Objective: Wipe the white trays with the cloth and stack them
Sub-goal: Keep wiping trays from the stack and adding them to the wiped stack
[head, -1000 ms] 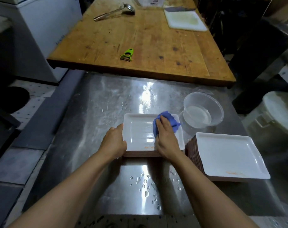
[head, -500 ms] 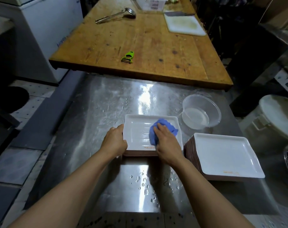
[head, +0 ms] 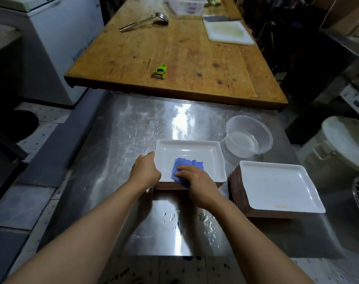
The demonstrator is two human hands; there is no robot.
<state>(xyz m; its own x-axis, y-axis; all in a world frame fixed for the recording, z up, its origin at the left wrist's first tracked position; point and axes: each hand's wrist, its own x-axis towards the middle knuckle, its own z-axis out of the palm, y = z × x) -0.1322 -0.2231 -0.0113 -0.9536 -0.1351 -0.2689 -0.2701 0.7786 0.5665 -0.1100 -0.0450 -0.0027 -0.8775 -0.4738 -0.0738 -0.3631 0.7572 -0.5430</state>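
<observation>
A white rectangular tray [head: 197, 152] lies on top of a short stack with brown undersides, on the wet steel counter [head: 133, 140]. My left hand [head: 145, 171] grips the tray's near left edge. My right hand [head: 197, 180] presses a blue cloth [head: 186, 163] onto the tray's near middle. To the right stands a taller stack of white trays [head: 277, 187]; its top tray has an orange smear near the front edge.
A clear plastic bowl [head: 248, 138] with a little water sits behind the tray stacks. Beyond the counter is a wooden table [head: 174, 54] with a green peeler [head: 159, 71], ladle [head: 145, 20], white cutting board [head: 228, 31] and basket [head: 187, 5]. A white bucket [head: 342, 144] stands at right.
My right hand has slid the blue cloth from the tray's far right part toward its near left. My left hand keeps its hold on the left edge.
</observation>
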